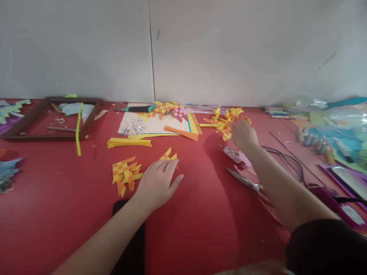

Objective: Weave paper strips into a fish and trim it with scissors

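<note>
My left hand lies palm down on the red table, thumb apart from the other fingers. Under its fingertips, partly covered, is a small yellow and orange woven paper piece. Left of that hand rest more yellow and orange woven paper pieces with pointed strip ends. My right hand reaches into a heap of yellow and orange paper scraps near the wall. Its fingertips are blurred and partly hidden, so any hold there cannot be made out. Scissors and a pink glue gun lie beside the right forearm.
Yellow paper strips lie before a pale sheet bearing woven fish, orange strips and a bag of beads. A brown frame stands at left. A dark phone-like slab is under my left forearm. A cable curls at right.
</note>
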Motion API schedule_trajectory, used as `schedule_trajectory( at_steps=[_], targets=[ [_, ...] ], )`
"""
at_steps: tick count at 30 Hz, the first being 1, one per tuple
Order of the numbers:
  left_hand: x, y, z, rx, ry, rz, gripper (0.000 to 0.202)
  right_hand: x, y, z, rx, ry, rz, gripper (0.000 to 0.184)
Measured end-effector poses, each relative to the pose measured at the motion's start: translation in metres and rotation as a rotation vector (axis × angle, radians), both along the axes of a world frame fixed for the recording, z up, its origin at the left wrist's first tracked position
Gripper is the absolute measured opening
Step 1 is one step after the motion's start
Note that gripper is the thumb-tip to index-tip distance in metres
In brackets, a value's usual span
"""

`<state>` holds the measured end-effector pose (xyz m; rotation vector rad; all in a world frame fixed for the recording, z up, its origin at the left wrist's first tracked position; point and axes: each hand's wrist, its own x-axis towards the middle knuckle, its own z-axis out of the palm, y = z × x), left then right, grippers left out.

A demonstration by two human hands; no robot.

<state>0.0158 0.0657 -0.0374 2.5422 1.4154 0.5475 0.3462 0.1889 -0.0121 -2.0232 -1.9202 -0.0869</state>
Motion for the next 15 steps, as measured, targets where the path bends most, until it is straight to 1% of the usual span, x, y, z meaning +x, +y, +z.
schedule_trajectory(
  at_steps=[2, 4, 6, 8, 10, 12, 14, 15],
  targets=[
    [-0.001, 0.001, 0.005, -0.078, -0.068, -0.034, 0.045, 0.022, 0.010, 0.004, -0.072, -0.032, -0.053, 0.031],
    [-0.003, 0.003, 0.012, -0.151, -0.125, -0.030, 0.043, 0.034, 0.011, 0.005, -0.114, -0.059, -0.070, 0.031],
    [-0.006, 0.008, 0.019, -0.216, -0.148, 0.010, 0.043, 0.039, 0.007, 0.007, -0.127, -0.075, -0.036, 0.035],
    [-0.012, 0.016, 0.025, -0.256, -0.138, 0.099, 0.044, 0.041, 0.000, 0.011, -0.123, -0.078, 0.014, 0.040],
    [-0.022, 0.030, 0.029, -0.212, -0.073, 0.188, 0.047, 0.042, -0.010, 0.017, -0.117, -0.073, 0.045, 0.042],
    [-0.036, 0.049, 0.032, -0.082, 0.018, 0.318, 0.055, 0.044, -0.021, 0.023, -0.112, -0.064, 0.050, 0.038],
    [-0.052, 0.074, 0.031, 0.029, 0.097, 0.476, 0.071, 0.045, -0.034, 0.028, -0.089, -0.054, 0.031, 0.032],
    [-0.060, 0.087, 0.029, 0.037, 0.111, 0.542, 0.080, 0.043, -0.040, 0.029, -0.070, -0.048, 0.022, 0.030]
  ],
)
